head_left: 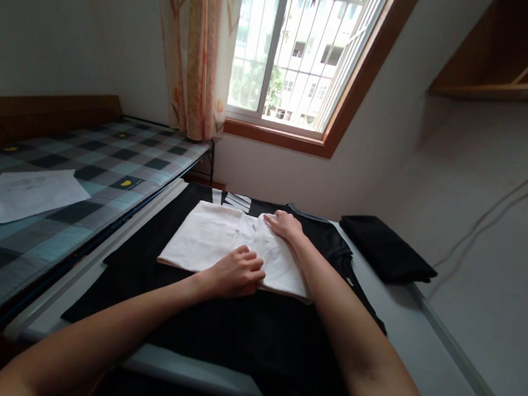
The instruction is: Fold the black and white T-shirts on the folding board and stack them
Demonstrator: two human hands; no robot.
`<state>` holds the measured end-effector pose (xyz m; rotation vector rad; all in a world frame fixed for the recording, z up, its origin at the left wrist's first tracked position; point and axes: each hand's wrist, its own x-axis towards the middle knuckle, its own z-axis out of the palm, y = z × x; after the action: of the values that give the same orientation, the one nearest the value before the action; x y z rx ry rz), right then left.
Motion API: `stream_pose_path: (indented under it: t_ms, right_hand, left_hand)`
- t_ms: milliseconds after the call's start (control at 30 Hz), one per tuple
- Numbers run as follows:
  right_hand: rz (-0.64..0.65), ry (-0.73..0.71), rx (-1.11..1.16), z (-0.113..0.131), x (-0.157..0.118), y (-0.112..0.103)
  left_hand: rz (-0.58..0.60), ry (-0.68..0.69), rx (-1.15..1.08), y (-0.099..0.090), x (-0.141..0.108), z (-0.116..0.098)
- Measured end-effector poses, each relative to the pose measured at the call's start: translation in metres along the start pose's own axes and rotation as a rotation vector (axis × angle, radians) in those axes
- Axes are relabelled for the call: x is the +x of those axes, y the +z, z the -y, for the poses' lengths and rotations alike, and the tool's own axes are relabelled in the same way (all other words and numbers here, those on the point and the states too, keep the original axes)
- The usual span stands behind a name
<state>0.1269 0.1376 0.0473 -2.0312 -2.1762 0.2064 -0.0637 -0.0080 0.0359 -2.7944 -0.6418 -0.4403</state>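
Note:
A folded white garment [205, 236], perhaps a T-shirt, lies on a black garment [148, 296] spread over the table. My left hand [236, 273] is closed at the near edge of the white cloth, its fingers curled with the knuckles up. Farther off, my right hand [286, 224] pinches the far edge of the same cloth. Between both hands the white fabric is creased. The fingertips of my left hand are partly hidden. White stripes show on the black garment just beyond the white one.
Folded black cloth [385, 247] lies on the table's [422, 353] right side by the wall. At left is a bed with a checkered mattress [146, 146] and loose papers [30, 194]. A curtain [204, 51] hangs beside the barred window; a wooden shelf [505, 92] is high right.

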Motion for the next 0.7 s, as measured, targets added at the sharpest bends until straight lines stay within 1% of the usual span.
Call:
stream_pose_path:
  t_ms: [167,233,333,400,533,700]
  right_hand:
    - [-0.054,0.017,0.003,0.014,0.01,0.007]
    - [-0.062,0.014,0.089,0.017,0.015,0.011]
    - [-0.092,-0.028,0.255,0.015,0.024,0.014]
    - [-0.093,-0.07,0.298,0.013,0.028,0.015]
    - [-0.053,-0.085,0.282,0.018,0.029,0.021]
    - [-0.018,0.011,0.14,0.036,0.026,0.024]
  left_hand:
    - [-0.003,0.004,-0.006,0.002,0.001,0.0]
    - [-0.004,0.016,-0.007,0.003,0.001,0.001]
    - [0.003,0.072,-0.029,0.002,0.0,0.003]
    - [0.009,0.103,-0.05,0.001,0.0,0.004]
    - [0.03,0.099,-0.077,0.001,0.0,0.004]
    - [0.055,0.092,-0.078,-0.001,-0.001,0.004]
